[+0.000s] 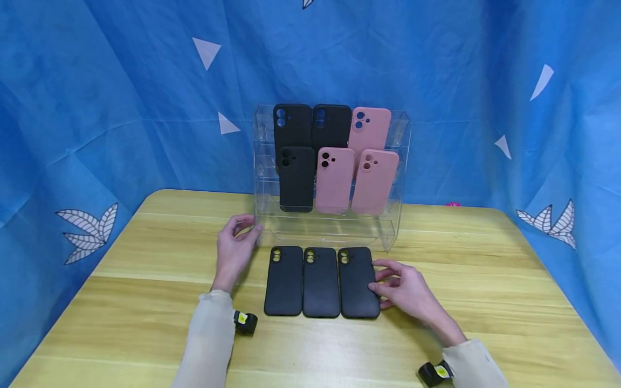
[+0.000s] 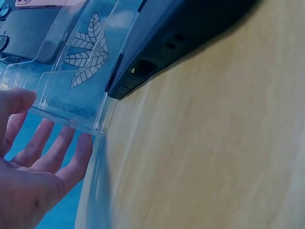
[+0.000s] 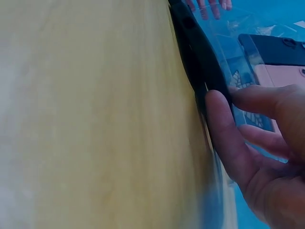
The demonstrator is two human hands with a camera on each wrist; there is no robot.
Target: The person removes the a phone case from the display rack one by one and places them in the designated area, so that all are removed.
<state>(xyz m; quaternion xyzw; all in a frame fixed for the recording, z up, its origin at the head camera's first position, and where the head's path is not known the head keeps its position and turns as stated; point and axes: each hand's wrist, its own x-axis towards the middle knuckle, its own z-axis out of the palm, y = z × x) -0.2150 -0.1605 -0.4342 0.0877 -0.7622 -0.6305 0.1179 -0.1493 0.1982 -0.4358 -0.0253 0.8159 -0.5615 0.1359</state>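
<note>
Three black phone cases lie side by side on the table: the left case (image 1: 283,283), the middle case (image 1: 321,285) and the right case (image 1: 360,285). My right hand (image 1: 402,285) pinches the right edge of the right case, thumb over its face; in the right wrist view two fingertips (image 3: 218,102) meet at the case edge (image 3: 202,52). Behind the row stands a clear acrylic rack (image 1: 330,229). My left hand (image 1: 236,245) rests against its lower left side, fingers spread; in the left wrist view the thumb (image 2: 21,100) overlaps the clear panel (image 2: 62,107).
On the rack's upper tier stand two black cases (image 1: 293,126) and a pink case (image 1: 371,129). The tier below holds a black case (image 1: 297,180) and two pink cases (image 1: 335,183). A blue patterned curtain (image 1: 145,81) hangs behind the wooden table (image 1: 145,302).
</note>
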